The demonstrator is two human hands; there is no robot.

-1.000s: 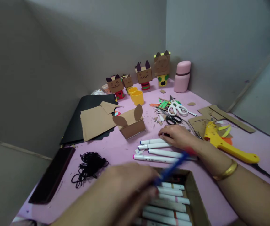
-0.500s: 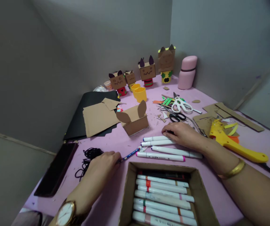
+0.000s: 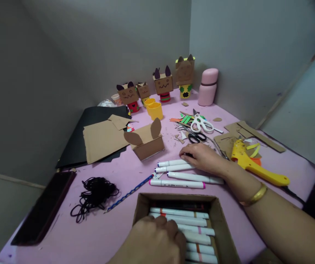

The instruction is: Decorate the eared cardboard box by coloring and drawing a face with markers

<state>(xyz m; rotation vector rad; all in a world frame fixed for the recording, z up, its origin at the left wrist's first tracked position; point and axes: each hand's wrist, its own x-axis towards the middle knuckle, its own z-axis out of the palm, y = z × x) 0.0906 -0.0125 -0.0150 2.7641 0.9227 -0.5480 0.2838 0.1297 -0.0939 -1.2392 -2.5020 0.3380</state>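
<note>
My left hand (image 3: pixel 154 238) is over the near left side of an open cardboard box (image 3: pixel 227 227), its fingers curled down onto the white markers (image 3: pixel 197 238) lying in a row inside. Its fingertips are hidden, so what they grip is unclear. Beyond the box my right hand (image 3: pixel 205 157) rests on the table with fingers bent, a bit of something dark showing under them. Beside it lie several loose white markers, among them a pink-capped marker (image 3: pixel 176 183). A blue pencil (image 3: pixel 130 193) lies left of these, next to a tangle of black cord (image 3: pixel 95 196).
A cardboard box with two ears (image 3: pixel 148 146) stands mid-table. Behind it are yellow cups (image 3: pixel 155 110), several cardboard animal figures and a pink flask (image 3: pixel 208 88). White scissors (image 3: pixel 201 124), black-handled scissors (image 3: pixel 197 137) and a yellow glue gun (image 3: pixel 256 167) lie right; a phone (image 3: pixel 43 209) lies left.
My left hand has left the pencil and cord and moved right and nearer, into the box of markers. My right hand stays beside the loose markers. The view has shifted slightly.
</note>
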